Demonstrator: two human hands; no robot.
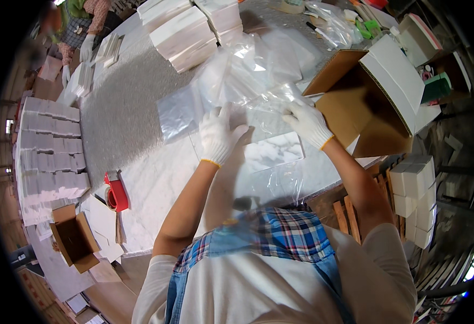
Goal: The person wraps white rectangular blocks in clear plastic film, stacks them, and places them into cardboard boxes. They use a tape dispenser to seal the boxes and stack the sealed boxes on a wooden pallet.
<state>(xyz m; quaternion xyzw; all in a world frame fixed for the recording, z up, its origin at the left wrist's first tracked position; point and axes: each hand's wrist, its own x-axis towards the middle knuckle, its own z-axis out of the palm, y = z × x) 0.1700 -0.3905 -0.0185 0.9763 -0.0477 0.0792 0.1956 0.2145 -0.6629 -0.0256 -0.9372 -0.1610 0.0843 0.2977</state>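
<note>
A white tile with grey marble veins (pixel 274 151) lies on the worktable between and just below my hands. Beyond it spreads a crumpled heap of clear plastic bags (pixel 237 75). My left hand (pixel 218 136), in a white knit glove with a yellow cuff, rests at the near edge of the heap, thumb held away from the fingers. Gloved the same way, my right hand (pixel 310 125) has its fingers closed on the clear plastic above the tile's right end. More clear film lies below the tile, close to my apron.
An open cardboard box (pixel 350 110) stands at right. Tile stacks rise at the far side (pixel 183 38) and along the left (pixel 53 151). A red tape dispenser (pixel 117 191) sits near a small open carton (pixel 76 237). Across the table, a gloved person (pixel 85 46) handles tiles.
</note>
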